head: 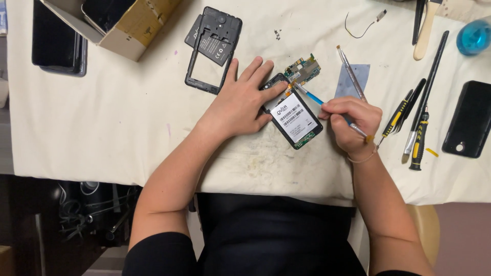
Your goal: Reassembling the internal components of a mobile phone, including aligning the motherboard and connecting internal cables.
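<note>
Just a table (pixel 102 128) with a stained cream cloth over it, dark floor (pixel 30 225) and some tangled cables (pixel 87 209) underneath on the left, tan chair (pixel 427 225) poking out right.

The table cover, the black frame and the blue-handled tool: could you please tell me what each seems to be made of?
The table cover looks like off-white woven cloth, matte, stained and creased. The black frame looks like moulded plastic with a dull sheen and cut-outs. The blue-handled tool in the right hand seems to have a plastic grip and a pale, possibly metal, tip; the picture leaves that open.
</note>
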